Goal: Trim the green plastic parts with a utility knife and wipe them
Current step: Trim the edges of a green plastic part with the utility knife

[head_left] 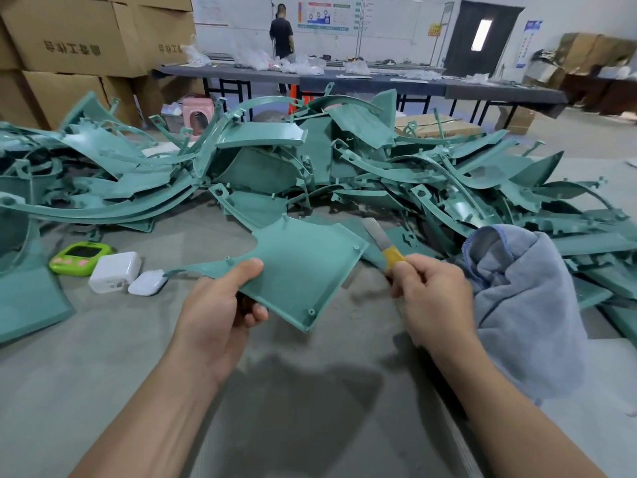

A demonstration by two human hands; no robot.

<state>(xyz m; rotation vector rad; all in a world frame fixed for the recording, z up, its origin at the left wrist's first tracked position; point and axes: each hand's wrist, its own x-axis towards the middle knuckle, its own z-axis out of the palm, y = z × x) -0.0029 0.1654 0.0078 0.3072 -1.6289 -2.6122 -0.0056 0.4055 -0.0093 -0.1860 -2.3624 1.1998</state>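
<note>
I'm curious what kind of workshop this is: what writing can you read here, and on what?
Cardboard boxes: large dark printed characters, apparently mirrored; not reliably readable.
Wall posters: too small and blurred.
Yellow sign and blue notice: blurred.
Green device: nothing readable.

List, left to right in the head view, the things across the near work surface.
Green timer → white charger → white earbud case → held green part → utility knife → blue-grey towel.
</note>
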